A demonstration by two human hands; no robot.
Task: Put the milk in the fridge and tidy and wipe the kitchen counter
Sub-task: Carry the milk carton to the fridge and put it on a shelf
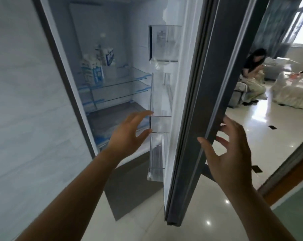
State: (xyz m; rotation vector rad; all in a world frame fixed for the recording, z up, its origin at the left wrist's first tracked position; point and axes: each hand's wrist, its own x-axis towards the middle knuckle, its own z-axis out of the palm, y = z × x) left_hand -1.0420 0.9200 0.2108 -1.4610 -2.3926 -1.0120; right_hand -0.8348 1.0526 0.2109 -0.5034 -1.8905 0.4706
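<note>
Now at the open fridge (pixel 56 58). Left hand (pixel 130 131): open, fingers spread and loosely bent, holding nothing, hovering just short of the clear door bins (pixel 158 122). Right hand (pixel 229 150): open too, fingers splayed, nothing gripped, thumb on the near side of the fridge door (pixel 208 84) edge, fingers on the far side. Touching the edge or just off it, cannot tell.

Milk: front milk carton (pixel 92 72) and rear milk carton (pixel 109 56), up and well beyond the left hand, both upright on the upper glass shelf (pixel 130 77). Looks like the milk part done, closing the door likely next, tidying and wiping yet to do.

Risks, as a guess:
- Swinging the door shut with the left hand between bins and cabinet: pinched fingers.
- Snagging a bin with the left fingertips: could lift it off its mounts.
- Shoving hard from the right hand: slam, possible wobble or tip of the front milk carton, standing fairly near the shelf's front edge.
- Pushing too softly: seal not seated, door ajar, milk warming.
- Stepping on the glossy floor (pixel 147 214): slip if wet, cannot tell.

Seated person (pixel 251 75) well beyond the right hand, seemingly outside the door's swing.
</note>
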